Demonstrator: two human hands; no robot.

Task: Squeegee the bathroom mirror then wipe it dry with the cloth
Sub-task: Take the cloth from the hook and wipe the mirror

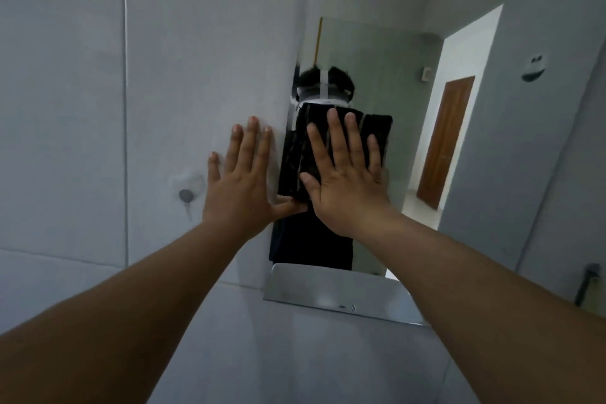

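1. Head view, task object: the dark folded cloth (341, 154) lies flat against the mirror (387, 108) near its left edge, at mid height, long axis roughly vertical.
2. Head view, right hand (344, 174): fingers straight and spread, palm pressing the cloth onto the glass; it is directly over the cloth and is the working hand.
3. Head view, left hand (242, 180): fingers straight and spread, flat on the tiled wall (164, 75) just left of the mirror edge; its thumb reaches to the cloth's lower left corner, whether touching cannot be told.
4. Governing relation: unwiped glass extends right of and above the cloth, so the coming stroke probably runs rightward, away from the bracing hand.
5. Below the mirror: a metal shelf (334, 289). No squeegee is visible.
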